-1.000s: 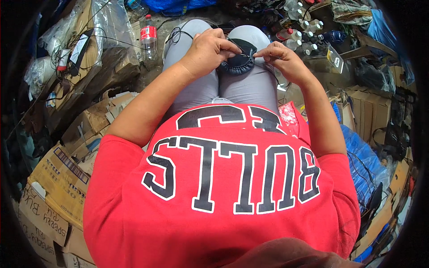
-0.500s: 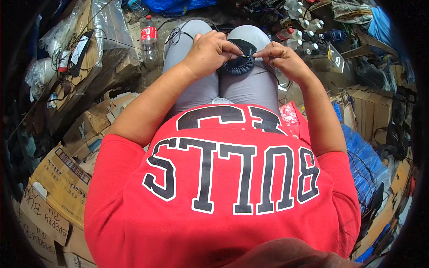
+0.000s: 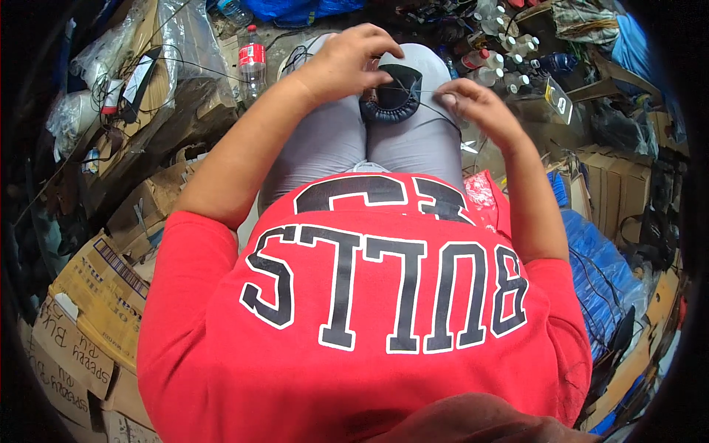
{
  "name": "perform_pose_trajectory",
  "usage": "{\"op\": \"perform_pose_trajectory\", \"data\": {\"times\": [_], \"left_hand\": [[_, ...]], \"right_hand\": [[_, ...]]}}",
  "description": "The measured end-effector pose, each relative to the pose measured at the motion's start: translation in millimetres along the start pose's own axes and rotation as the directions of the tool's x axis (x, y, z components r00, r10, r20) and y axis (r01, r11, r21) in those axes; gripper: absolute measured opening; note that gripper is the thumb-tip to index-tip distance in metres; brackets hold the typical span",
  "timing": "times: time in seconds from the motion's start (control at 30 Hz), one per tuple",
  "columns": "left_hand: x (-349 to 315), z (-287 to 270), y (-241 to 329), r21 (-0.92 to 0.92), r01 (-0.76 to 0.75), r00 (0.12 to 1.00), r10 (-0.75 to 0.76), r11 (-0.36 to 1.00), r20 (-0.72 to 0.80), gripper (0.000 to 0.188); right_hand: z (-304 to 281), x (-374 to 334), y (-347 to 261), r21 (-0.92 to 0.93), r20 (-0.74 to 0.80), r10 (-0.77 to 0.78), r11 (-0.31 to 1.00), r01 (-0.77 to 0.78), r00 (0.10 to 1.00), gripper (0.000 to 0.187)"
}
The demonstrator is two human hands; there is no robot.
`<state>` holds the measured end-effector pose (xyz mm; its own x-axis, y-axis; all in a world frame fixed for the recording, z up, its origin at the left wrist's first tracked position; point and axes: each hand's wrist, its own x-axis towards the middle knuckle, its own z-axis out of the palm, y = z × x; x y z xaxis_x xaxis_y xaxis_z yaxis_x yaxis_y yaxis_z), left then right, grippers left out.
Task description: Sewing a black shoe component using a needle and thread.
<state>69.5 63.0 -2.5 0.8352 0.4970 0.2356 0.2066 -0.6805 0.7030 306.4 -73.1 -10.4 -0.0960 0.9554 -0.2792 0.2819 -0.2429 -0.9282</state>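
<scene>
A black piece [image 3: 396,99] with a gathered, ribbed curved edge, perhaps part of a shoe upper, rests on my right thigh near the knee. My left hand [image 3: 353,63] is over its left side, thumb and forefinger apart; whether the hidden fingers touch the piece I cannot tell. To the right of the piece, my right hand [image 3: 476,107] is closed, with fingertips pinching a thin dark thread [image 3: 422,91]. The thread runs from there across to the piece. Any needle is too small to make out.
A bottle with a red cap [image 3: 252,63] stands left of my knees, and several bottles [image 3: 502,63] stand at the right. Small scissors [image 3: 468,147] lie beside my right thigh. Cardboard [image 3: 103,284] is at the left and a blue plastic sheet [image 3: 602,266] at the right.
My hands, close together at the piece before, have drawn apart. The left moved up with its fingers spreading; the right moved outward to the right with the thread.
</scene>
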Motion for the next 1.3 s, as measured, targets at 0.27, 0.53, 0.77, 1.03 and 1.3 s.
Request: {"op": "perform_pose_trajectory", "data": {"times": [0.27, 0.53, 0.77, 1.03, 1.3], "left_hand": [[-4, -11, -19, 0.426, -0.083, 0.975, 0.161, 0.901, -0.150, 0.011], [-4, 9, -11, 0.137, -0.208, 0.977, 0.211, 0.968, -0.006, 0.020], [1, -16, -18, -0.248, 0.011, 0.877, -0.129, 0.969, -0.463, 0.019], [-11, -10, -15, -0.954, 0.285, 0.810, -0.508, -0.097, 0.293, 0.046], [-28, -51, -28, -0.713, 0.542, 0.732, -0.666, 0.444, 0.142, 0.038]], "right_hand": [[10, 8, 34, 0.016, -0.653, -0.127, 0.983, 0.181, 0.746, 0.016], [30, 1, -3, 0.958, -0.278, 0.184, -0.022, 0.287, 0.943, 0.037], [38, -22, 5, 0.991, -0.120, 0.001, 0.060, 0.120, 0.993, 0.044], [46, -39, 9, 0.917, -0.158, 0.008, 0.372, 0.144, 0.987, 0.045], [9, -53, 29, 0.668, -0.193, 0.183, 0.744, -0.007, 0.964, 0.021]]}}
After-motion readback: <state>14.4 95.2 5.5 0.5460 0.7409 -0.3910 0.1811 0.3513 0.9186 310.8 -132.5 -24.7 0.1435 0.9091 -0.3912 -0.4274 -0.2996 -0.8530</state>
